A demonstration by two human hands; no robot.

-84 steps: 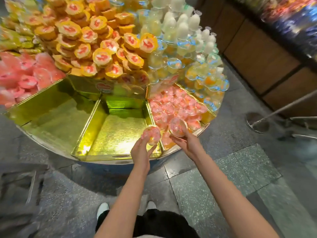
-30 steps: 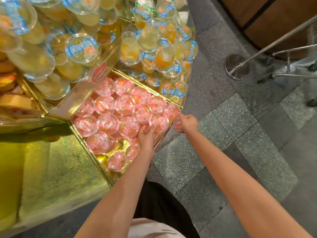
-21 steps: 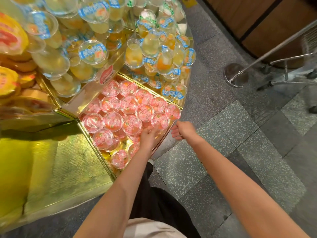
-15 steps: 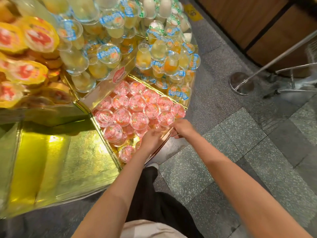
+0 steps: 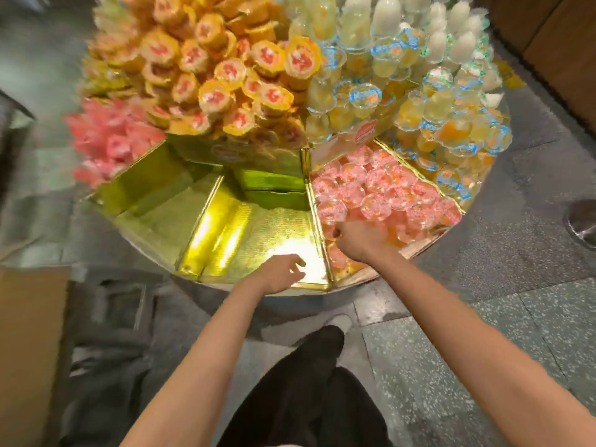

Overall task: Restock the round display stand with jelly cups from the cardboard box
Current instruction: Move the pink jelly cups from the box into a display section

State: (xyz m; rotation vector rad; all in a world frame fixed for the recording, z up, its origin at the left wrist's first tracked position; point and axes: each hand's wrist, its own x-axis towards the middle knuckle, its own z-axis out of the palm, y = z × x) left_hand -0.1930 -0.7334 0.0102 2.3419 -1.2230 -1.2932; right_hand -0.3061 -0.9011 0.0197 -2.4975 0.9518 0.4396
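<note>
At the left edge of the frame a brown slab, probably a flap of the cardboard box (image 5: 30, 346), stands on the floor; what it holds cannot be seen. Right of it, in the upper left, blurred pink packets (image 5: 109, 146) heap against a tall mound of orange-lidded cups (image 5: 225, 75) on the round display stand (image 5: 380, 275). Below them, at centre, two gold-lined compartments (image 5: 258, 233) hold nothing visible.

The left hand (image 5: 279, 274) hangs over the near rim of the middle compartment, fingers loosely curled and apart, carrying nothing. Just right of the gold divider, the right hand (image 5: 358, 241) lies among the pink jelly cups (image 5: 380, 191) at the near end of their wedge; its fingers are bent, but whether they grip a cup cannot be told. Those cups sit lids up in tidy rows across most of the wedge, with the near corner looser. In the upper right, clear cups with blue lids (image 5: 451, 124) and white bottles (image 5: 435, 24) are fully stacked.

By my reading, one wedge is nearly filled, while two compartments remain unstocked, so well over half the restocking is left.
</note>
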